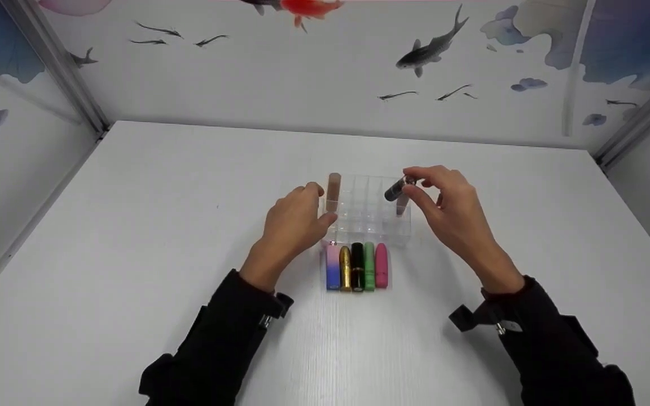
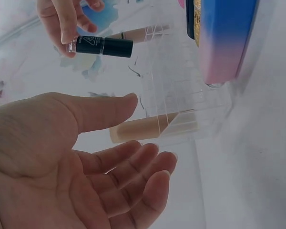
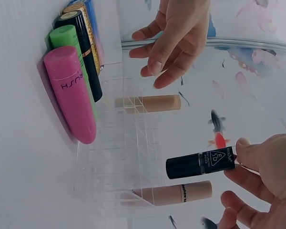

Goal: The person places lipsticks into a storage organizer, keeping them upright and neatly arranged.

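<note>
My right hand (image 1: 453,206) pinches a black lipstick (image 3: 199,162) by its clear end, between thumb and fingertips. The tube is tilted above the right side of a clear divided organizer (image 1: 365,226). Just under it, a pinkish-beige tube (image 3: 196,192) stands in a right-hand compartment. Another tan tube (image 1: 333,188) stands in a compartment at the organizer's left side. Beside that tube is my left hand (image 1: 297,219), its fingers loosely bent and thumb apart, holding nothing. In the left wrist view the palm (image 2: 43,162) faces the camera.
In front of the organizer lies a row: a pink-and-blue tube (image 1: 333,269), a gold one (image 1: 346,270), a black one (image 1: 357,269), a green one (image 1: 369,268) and a pink one (image 1: 381,266). The white table (image 1: 150,237) meets patterned panels (image 1: 302,84) at the back and sides.
</note>
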`<state>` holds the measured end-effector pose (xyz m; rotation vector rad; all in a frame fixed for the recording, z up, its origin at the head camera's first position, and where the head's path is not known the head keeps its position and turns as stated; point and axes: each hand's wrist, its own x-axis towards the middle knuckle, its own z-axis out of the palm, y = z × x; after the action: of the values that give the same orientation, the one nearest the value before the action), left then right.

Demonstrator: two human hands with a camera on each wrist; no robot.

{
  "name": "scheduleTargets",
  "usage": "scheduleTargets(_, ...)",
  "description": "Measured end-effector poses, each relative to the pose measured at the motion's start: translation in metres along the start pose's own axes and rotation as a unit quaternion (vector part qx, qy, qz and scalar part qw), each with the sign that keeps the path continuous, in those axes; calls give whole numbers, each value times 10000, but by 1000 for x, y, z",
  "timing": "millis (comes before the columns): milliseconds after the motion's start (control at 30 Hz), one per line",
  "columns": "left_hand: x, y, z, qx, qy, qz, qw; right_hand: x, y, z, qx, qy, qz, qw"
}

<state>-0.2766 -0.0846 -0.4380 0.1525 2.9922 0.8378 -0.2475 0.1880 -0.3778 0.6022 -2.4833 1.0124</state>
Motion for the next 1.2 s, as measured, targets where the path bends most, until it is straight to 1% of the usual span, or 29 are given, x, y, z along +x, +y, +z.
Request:
scheduleTargets(33,-1,3,-2,-5,-90,-105,9999,0,1,1,-36,-11,3,10000)
scheduleTargets(133,9,-7,7,41,-313,-260,9992,1,3,3,-107,-67,0,9999)
scheduleTargets(200,14,-12,13,174,-378,-309,9987,2,4,4,-170,-119,-34,9998)
scheduleTargets(233,19,-16,17,227,-408,-334,9984,2,4,6,-194,-143,-49,9997)
scheduleTargets(333,22,-20,22,382,-498,-371,9973,3,6,8,-260,-180,-70,9995)
scheduleTargets(500,23,-19,24,310,-597,-376,9970,4,7,9,-246,-185,-116,9995)
scheduleTargets(600,22,-18,24,354,-625,-330,9969,3,8,9,-216,-213,-157,9994)
scheduleTargets(800,22,-17,26,555,-550,-131,9969,3,14,15,-336,-101,-455,9984)
scheduleTargets(900,23,-17,27,609,-567,-131,9964,4,16,18,-410,3,-537,9977)
scheduleTargets(1067,24,-18,29,669,-634,-160,9956,6,19,22,-460,117,-454,9978)
scheduleTargets(1200,24,-18,29,660,-633,-172,9957,7,21,24,-517,70,-343,9980)
